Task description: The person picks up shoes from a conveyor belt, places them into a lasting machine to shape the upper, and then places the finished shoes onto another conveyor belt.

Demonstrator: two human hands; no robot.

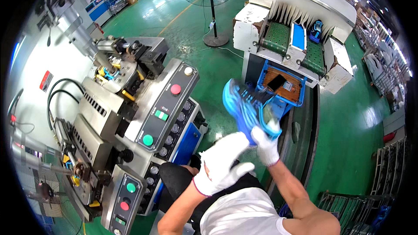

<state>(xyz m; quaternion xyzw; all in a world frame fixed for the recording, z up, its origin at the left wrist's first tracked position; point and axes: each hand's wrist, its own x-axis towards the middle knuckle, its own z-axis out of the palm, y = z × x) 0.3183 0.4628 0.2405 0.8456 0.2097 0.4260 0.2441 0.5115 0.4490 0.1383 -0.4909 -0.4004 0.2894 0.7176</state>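
Observation:
A blue running shoe with black laces is held up in front of me, its toe toward the far left and its heel near me. Closed around the heel end is my right hand, in a white glove. Something pale shows in the shoe's collar, but I cannot make it out. My left hand, also gloved in white, is open just left of the heel, thumb spread from the fingers. Its fingertips lie close to the sole; whether they touch it I cannot tell.
On my left stands a machine with a button panel and a second panel. Ahead right, a conveyor carries another blue shoe. Below it sits a blue tray with a black phone. A fan stands beyond.

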